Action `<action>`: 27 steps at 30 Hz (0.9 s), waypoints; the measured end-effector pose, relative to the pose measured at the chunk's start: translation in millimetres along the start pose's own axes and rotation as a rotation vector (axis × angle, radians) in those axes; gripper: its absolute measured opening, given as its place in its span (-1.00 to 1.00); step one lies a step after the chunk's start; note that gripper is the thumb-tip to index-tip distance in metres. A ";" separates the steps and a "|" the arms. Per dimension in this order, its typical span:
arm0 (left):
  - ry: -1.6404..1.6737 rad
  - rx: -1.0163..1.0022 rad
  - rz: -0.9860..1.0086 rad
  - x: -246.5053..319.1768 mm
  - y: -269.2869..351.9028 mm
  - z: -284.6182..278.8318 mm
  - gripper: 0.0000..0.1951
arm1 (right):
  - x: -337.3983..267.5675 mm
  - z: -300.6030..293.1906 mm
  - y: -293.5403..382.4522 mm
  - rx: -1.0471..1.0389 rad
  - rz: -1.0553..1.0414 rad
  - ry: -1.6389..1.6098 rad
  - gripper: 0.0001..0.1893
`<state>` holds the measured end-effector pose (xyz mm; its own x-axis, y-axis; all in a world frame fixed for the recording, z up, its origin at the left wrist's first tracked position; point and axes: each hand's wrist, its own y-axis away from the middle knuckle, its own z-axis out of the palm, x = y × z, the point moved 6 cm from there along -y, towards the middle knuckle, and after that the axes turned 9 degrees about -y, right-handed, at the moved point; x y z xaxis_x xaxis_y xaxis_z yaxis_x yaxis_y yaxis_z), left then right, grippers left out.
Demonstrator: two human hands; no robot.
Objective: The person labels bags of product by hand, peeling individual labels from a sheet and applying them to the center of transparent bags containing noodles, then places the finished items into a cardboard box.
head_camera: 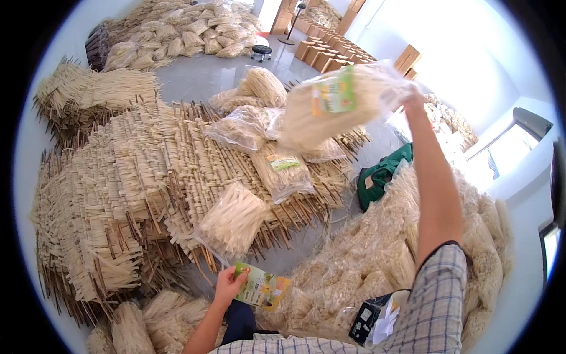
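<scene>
My right hand point(413, 101) is raised at the upper right. It grips the gathered end of a clear plastic bag of pale dried noodles point(305, 121), slightly blurred, with a green and yellow label on its side. Low in the view, my left hand point(227, 285) pinches a green and yellow printed label card point(261, 285) between thumb and fingers. Just above that hand lies another clear bag of noodles point(234, 217), its loose film reaching down to my fingers. A labelled bag point(285, 170) rests beyond it on the noodle stack.
Noodle strips threaded on thin sticks point(128, 168) form a broad stack at left. More bagged noodles point(353, 265) are heaped at right, beside a green cloth bag point(382, 177). Farther back stand a round wheeled stool point(261, 50), cardboard boxes point(327, 55) and a noodle pile point(190, 33).
</scene>
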<state>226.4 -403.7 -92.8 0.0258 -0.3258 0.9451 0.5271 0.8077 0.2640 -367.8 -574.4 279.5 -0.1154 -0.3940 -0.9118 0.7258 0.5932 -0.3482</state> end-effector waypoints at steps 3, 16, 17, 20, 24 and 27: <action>-0.014 0.076 -0.051 -11.6 2.7 -28.4 -0.85 | 90.1 135.4 105.5 -0.335 0.533 0.508 -0.38; -0.219 -0.520 -0.008 -25.2 -27.6 110.9 -0.87 | 55.8 -1.0 446.9 -0.980 0.289 0.837 -0.53; -0.228 -0.590 0.002 -26.6 -21.7 127.8 -0.87 | 45.8 -19.1 473.2 -0.870 0.355 0.754 -0.55; -0.298 -0.736 0.038 -11.1 -3.5 181.9 -0.88 | 39.6 -81.4 547.8 -0.568 0.511 0.637 -0.67; -0.476 -1.043 0.120 -22.6 48.7 252.0 -0.87 | 10.9 -148.1 625.6 -0.194 0.337 0.682 -0.83; -0.565 -0.882 0.443 -13.8 92.9 293.5 -0.88 | -27.0 -180.8 668.4 0.027 0.152 0.897 -0.81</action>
<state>25.6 -180.0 -24.8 0.0896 0.3515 0.9319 0.9866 0.0966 -0.1313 -2.1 -40.4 32.1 -0.4931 0.3882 -0.7786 0.7908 0.5730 -0.2152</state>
